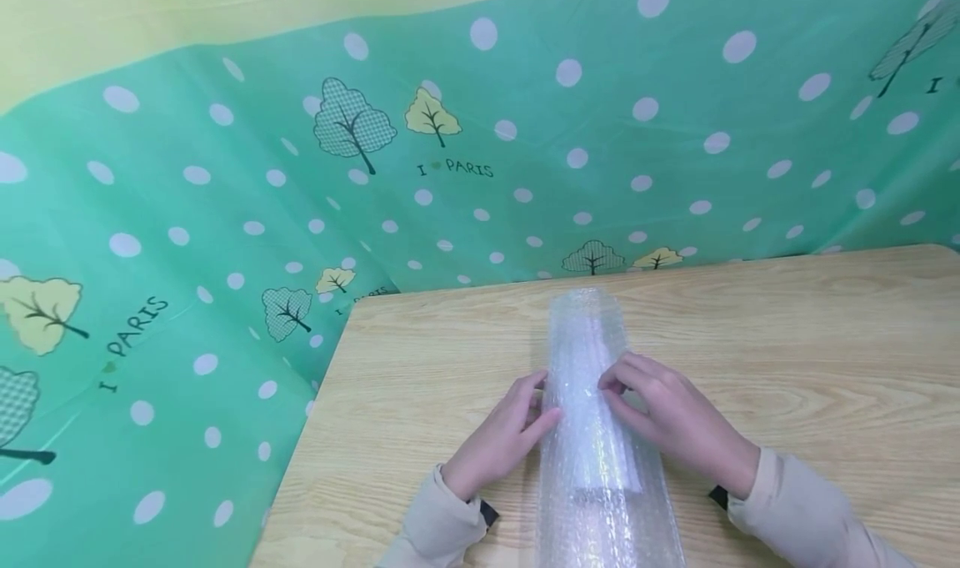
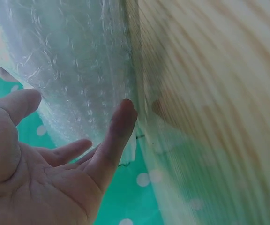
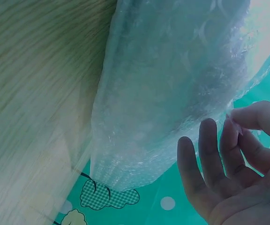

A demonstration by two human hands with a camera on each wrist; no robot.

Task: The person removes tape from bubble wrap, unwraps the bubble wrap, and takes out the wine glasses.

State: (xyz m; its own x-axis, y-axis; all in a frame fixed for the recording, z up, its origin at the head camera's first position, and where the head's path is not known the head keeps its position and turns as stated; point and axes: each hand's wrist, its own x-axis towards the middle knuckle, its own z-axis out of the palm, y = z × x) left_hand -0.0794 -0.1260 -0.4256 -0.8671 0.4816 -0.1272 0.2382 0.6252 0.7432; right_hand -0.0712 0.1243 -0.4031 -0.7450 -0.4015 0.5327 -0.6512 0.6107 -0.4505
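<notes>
A long bundle of clear bubble wrap lies lengthwise on the table, with a white object showing through the layers. My left hand rests along its left side. In the left wrist view, the fingers and thumb are spread fairly straight beside the bubble wrap. On top, toward the right side, my right hand pinches a bit of the wrap between thumb and index finger. The right wrist view shows that pinch at the upper edge of the bubble wrap, the other fingers held loosely next to it.
The wooden table extends to both sides of the bundle. Behind it and at the left hangs a green cloth with white dots and printed trees. Small black pieces show at both sleeve cuffs.
</notes>
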